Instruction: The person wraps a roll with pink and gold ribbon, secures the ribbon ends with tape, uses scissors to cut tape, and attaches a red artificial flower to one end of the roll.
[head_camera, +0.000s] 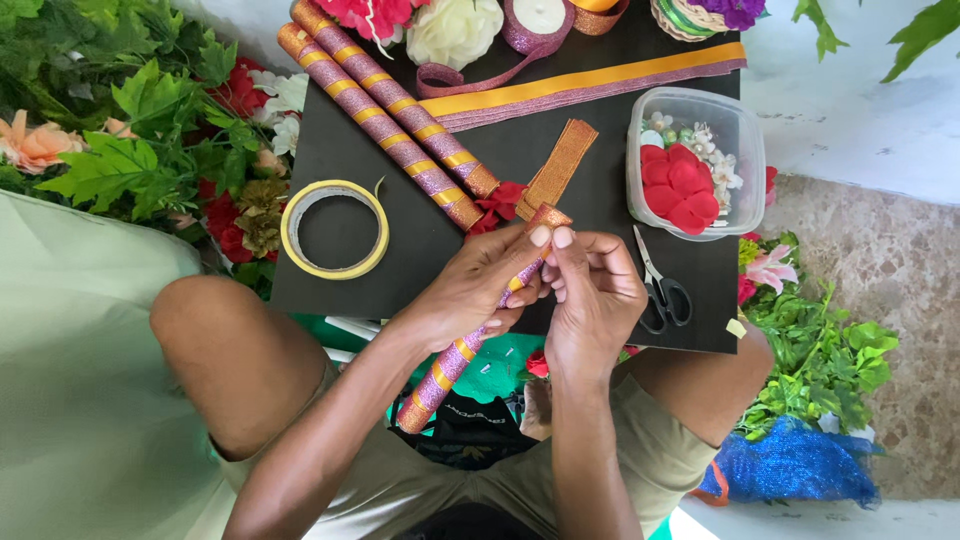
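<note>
My left hand (478, 285) grips a stick (447, 367) wrapped in purple glitter with gold bands, held slanting over the black board (330, 150). My right hand (595, 290) pinches the stick's upper end, where an orange glitter ribbon (558, 165) is attached and trails away across the board. Both thumbs meet at that tip. Two more wrapped sticks (385, 105) lie side by side on the board, a red fabric flower (497, 203) at their near ends.
A roll of yellow tape (334, 229) lies at left, black scissors (660, 290) at right. A clear tub (745, 135) holds red and white flowers. Ribbon strips (580, 88), ribbon rolls and artificial flowers line the far edge; green leaves crowd both sides.
</note>
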